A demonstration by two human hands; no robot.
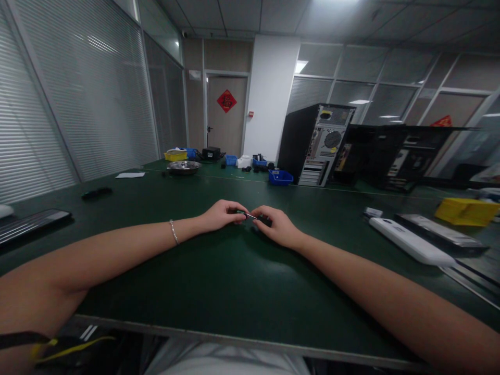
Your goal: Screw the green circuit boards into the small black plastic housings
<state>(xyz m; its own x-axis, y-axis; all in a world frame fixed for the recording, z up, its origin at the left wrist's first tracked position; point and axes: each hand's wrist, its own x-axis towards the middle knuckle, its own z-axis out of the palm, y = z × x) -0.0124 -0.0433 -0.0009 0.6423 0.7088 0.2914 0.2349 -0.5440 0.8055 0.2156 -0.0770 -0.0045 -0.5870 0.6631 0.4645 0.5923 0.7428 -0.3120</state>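
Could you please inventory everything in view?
Table: one, green, foreground
Slender item: one, silver, centre
Computer tower: one, black, back right
Equipment: count unclear, black, right
Bins: at least four, blue, back
Containers: two, yellow, back left, right
Bowl: one, silver, back left
Sheet: one, white, left
Long casing: one, white, right
Flat box: one, grey, right
Flat slab: one, dark, left edge
Small items: several, mostly black, back
Doors: at least one, light brown, background
Blinds: count unclear, grey, left
Left hand: one, bare, centre, holding item
Right hand: one, bare, centre, holding item

Thin rod (251, 215) looks like shiny met.; tabletop (219, 297) smooth w/ soft gloss; bowl (184, 171) polished met.; blue tray (279, 179) plas.
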